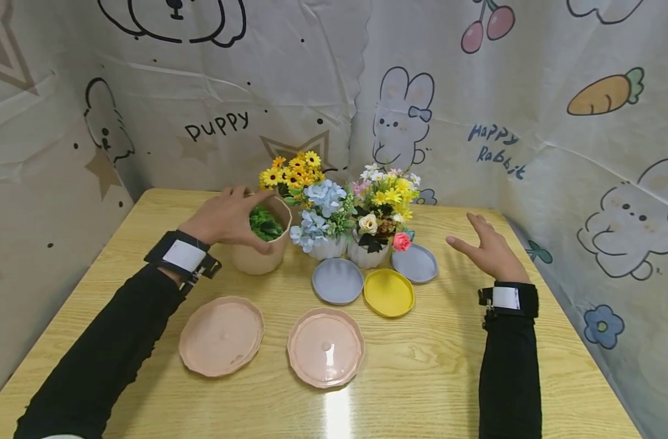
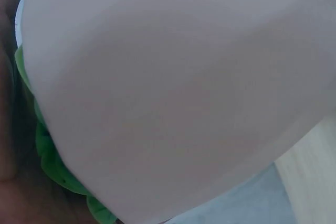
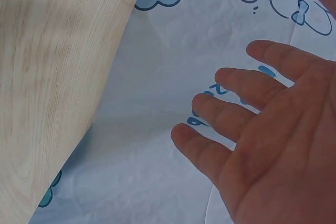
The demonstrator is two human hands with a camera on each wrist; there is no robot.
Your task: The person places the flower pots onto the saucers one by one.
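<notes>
We see the wooden table [image 1: 433,390] hemmed by cartoon-printed sheets [image 1: 531,122] at the back and on both sides, so a hand can come in only from the near edge or from above. Across the back-middle stands a tight row: the beige round pot with green leaves [image 1: 257,259] gripped by our left hand [image 1: 227,218], then the white pot of blue flowers [image 1: 325,247] and the white pot of mixed flowers [image 1: 367,256], with no gap between them. Just before them lie two grey saucers [image 1: 337,280] and a yellow saucer [image 1: 389,292], nearly touching. Two pink plates [image 1: 221,335] sit nearer, with a narrow lane between. Our right hand [image 1: 490,250] hovers over bare wood at the right; the near strip lies open too.
</notes>
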